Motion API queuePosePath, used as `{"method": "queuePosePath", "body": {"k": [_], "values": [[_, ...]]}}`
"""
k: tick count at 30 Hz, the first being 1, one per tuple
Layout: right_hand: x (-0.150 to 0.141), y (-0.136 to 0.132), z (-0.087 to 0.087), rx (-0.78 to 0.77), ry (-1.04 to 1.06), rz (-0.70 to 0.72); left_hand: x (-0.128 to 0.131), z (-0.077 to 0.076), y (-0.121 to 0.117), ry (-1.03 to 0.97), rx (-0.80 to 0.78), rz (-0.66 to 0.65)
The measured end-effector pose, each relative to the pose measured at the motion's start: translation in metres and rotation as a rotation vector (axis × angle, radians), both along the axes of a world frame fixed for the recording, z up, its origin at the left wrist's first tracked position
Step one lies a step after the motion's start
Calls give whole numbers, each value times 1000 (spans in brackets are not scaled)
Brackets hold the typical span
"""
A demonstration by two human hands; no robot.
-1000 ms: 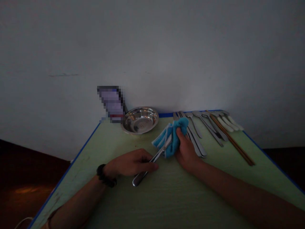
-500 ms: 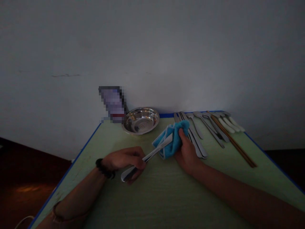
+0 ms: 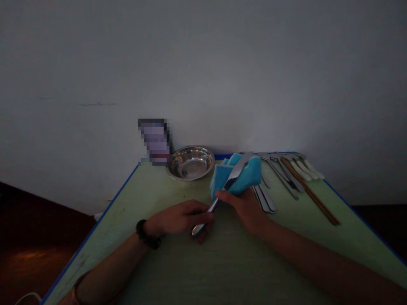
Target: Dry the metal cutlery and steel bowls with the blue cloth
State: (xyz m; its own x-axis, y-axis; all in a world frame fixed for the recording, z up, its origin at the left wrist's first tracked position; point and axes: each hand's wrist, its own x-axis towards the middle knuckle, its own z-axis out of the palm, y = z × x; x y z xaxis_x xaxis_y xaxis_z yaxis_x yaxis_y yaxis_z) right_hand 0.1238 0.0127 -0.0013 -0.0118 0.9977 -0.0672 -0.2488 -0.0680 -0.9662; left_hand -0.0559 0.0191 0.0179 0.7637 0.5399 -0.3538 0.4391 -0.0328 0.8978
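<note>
My left hand [image 3: 182, 218] is closed round the handle of a metal table knife [image 3: 235, 170], which slants up to the right with its blade uppermost. Under the blade lies a folded blue cloth [image 3: 252, 176], gripped in my right hand [image 3: 249, 207]. My right thumb presses near where the knife's handle meets the blade; the other right fingers are mostly hidden behind the cloth. Just beyond the right hand, the handles of several pieces of cutlery [image 3: 265, 201] show on the table, their far ends covered by the cloth.
A round steel bowl [image 3: 190, 163] stands near the wall, beside a leaning, blurred-out phone-like object [image 3: 155, 142]. To the right lie metal spoons [image 3: 282, 178], brown chopsticks [image 3: 313, 192] and white-handled cutlery [image 3: 307, 168]. The pale green table [image 3: 197, 271] has a blue edge.
The knife and both hands have shifted right. The blade, formerly wrapped in the cloth, now lies exposed across it, and my right thumb has moved down toward the handle.
</note>
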Motion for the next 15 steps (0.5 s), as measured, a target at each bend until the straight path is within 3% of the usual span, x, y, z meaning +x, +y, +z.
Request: {"method": "queuePosePath", "body": {"k": [2, 4, 9, 15], "values": [[-2, -4, 4, -93, 100, -117, -2, -4, -2, -26, 5, 57], [-6, -5, -1, -213, 357, -209, -3, -8, -3, -81, -9, 141], [-13, 0, -22, -268, 546, -196, -6, -14, -6, -160, -24, 353], [-12, 1, -18, -179, 641, -210, -3, -11, -10, -61, 32, 290]]}}
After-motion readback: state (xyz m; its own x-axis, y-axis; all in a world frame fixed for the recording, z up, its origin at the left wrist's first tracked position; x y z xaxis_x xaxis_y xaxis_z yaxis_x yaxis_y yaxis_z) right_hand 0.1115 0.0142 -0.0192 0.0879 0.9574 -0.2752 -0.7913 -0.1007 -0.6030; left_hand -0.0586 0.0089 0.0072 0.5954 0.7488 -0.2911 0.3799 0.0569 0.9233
